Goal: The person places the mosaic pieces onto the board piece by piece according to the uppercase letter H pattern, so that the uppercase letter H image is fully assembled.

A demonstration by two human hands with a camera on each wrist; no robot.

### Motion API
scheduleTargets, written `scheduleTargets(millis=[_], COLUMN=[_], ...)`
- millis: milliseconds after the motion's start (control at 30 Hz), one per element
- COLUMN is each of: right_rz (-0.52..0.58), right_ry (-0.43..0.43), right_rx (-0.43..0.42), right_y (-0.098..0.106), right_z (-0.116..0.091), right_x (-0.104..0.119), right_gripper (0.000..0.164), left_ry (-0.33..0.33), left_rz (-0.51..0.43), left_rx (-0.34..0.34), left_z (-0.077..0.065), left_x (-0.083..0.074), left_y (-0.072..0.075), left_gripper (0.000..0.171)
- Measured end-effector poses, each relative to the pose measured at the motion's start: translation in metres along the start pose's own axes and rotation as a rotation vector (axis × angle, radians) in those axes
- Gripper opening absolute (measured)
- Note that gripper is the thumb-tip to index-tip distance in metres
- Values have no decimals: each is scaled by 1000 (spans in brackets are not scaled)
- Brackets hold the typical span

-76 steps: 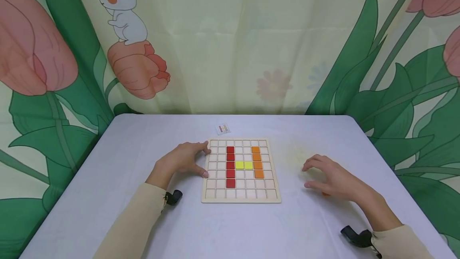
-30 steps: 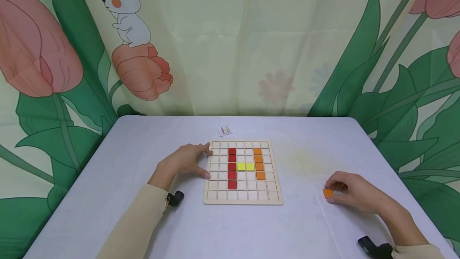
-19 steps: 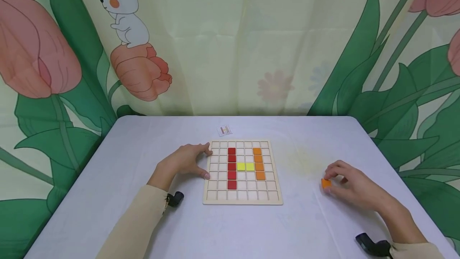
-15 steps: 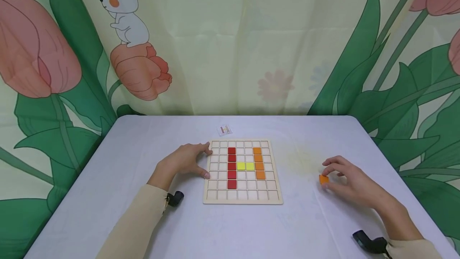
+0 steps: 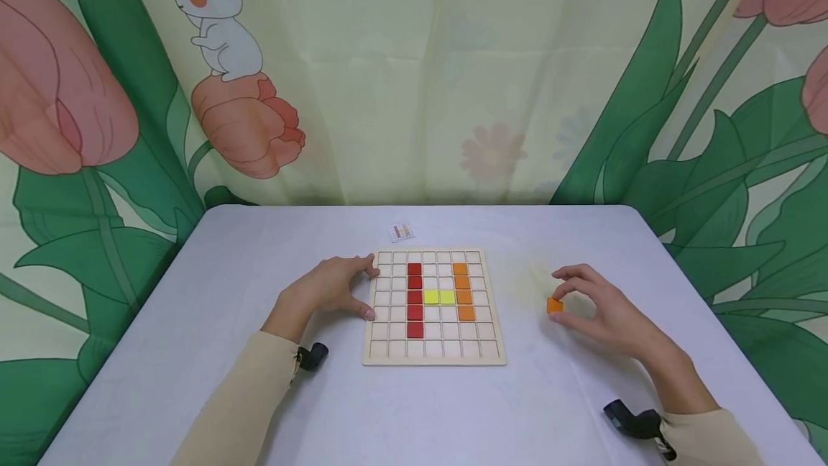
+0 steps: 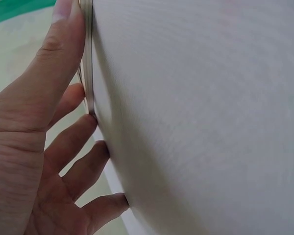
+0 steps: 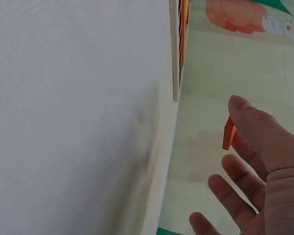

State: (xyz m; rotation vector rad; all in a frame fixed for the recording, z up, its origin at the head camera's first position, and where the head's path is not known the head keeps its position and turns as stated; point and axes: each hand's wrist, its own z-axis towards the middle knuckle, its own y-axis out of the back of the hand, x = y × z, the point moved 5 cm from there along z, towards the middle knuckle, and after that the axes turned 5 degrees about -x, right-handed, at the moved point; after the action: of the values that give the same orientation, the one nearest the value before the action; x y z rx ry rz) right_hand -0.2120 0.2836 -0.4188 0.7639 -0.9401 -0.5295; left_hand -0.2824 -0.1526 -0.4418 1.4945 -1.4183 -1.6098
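A pale wooden grid board [image 5: 435, 360] lies flat mid-table, with a column of red tiles [image 5: 415, 298], two yellow tiles [image 5: 439, 297] and a column of orange tiles [image 5: 462, 283] in its cells. My left hand [image 5: 330, 284] touches the board's left edge, thumb and forefinger spread apart; in the left wrist view its thumb [image 6: 63, 46] lies along that edge. To the right of the board, my right hand [image 5: 601, 308] pinches a loose orange tile [image 5: 554, 305] between thumb and forefinger. The right wrist view has this thin tile [image 7: 229, 133] at the fingertips, other fingers spread.
A small card [image 5: 401, 231] printed with a coloured grid pattern lies behind the board. White cloth covers the table [image 5: 517, 408]. A curtain [image 5: 401, 92] with tulips and a rabbit hangs behind it. Each cuff carries a black wrist camera [image 5: 637, 423].
My right hand has picked up an orange tile at the right side and moved it left and away from me, toward the board. My left hand stays at the board's edge.
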Motion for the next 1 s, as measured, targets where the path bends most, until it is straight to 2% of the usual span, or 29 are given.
scheduleTargets(millis=[167, 367, 467, 600, 1000], right_rz=[45, 88, 92, 95, 180], right_ry=[10, -22, -32, -11, 59], right_rx=[3, 57, 87, 114, 206], right_y=[-8, -23, -31, -41, -73], right_z=[12, 25, 28, 32, 48], right_x=[9, 18, 22, 31, 54], right_gripper=[28, 23, 23, 25, 22], left_ry=[-5, -11, -6, -5, -11], left_rz=[-5, 0, -12, -12, -19], left_rx=[3, -19, -8, 7, 1], left_z=[-1, 2, 2, 0, 1], left_x=[-1, 1, 1, 0, 2], left_y=[3, 3, 0, -3, -1], left_gripper=[87, 90, 88, 87, 84])
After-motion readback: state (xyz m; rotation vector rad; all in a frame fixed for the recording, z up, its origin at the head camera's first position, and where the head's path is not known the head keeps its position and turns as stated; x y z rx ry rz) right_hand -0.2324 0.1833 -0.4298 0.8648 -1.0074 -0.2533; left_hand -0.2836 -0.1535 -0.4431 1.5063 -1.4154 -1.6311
